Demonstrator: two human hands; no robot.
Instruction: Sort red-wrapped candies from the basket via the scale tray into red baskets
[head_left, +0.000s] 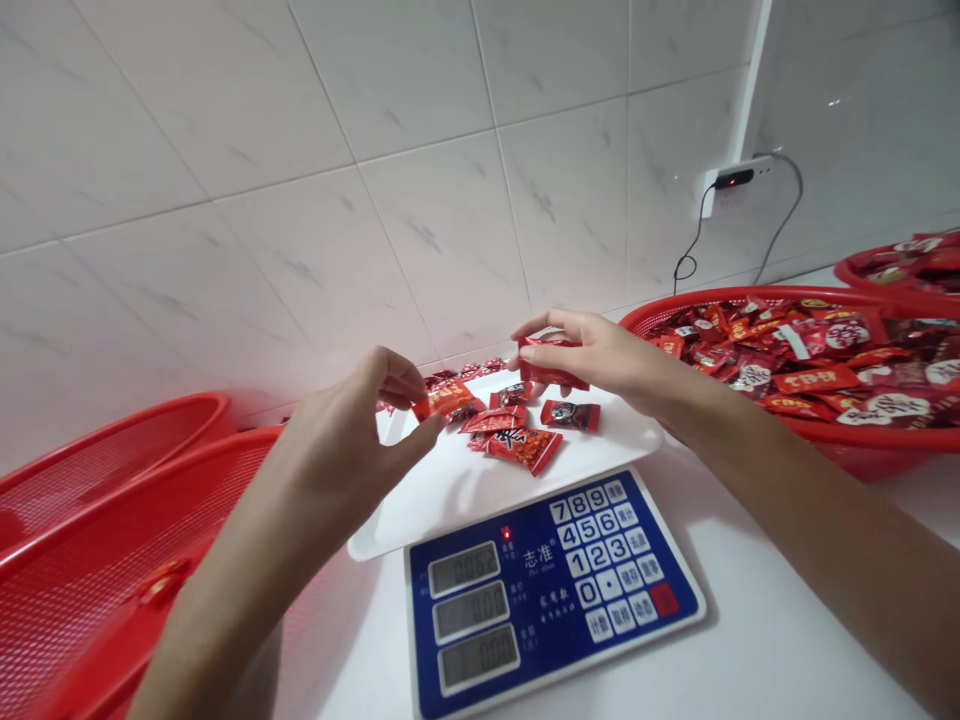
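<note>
My left hand [360,430] pinches a small orange-red snack packet [444,399] over the left side of the white scale tray [450,490]. My right hand [600,360] holds a few red packets [551,372] above the tray's far side. Several red wrapped packets [525,445] lie on the tray. The tray sits on a blue electronic scale [547,590] with a keypad and three displays, its red light on.
A red mesh basket [862,450] full of red packets stands at the right, another behind it [900,262]. Red mesh baskets [90,560] with nothing showing inside sit at the left. A tiled wall with a plug and cable [731,185] rises behind.
</note>
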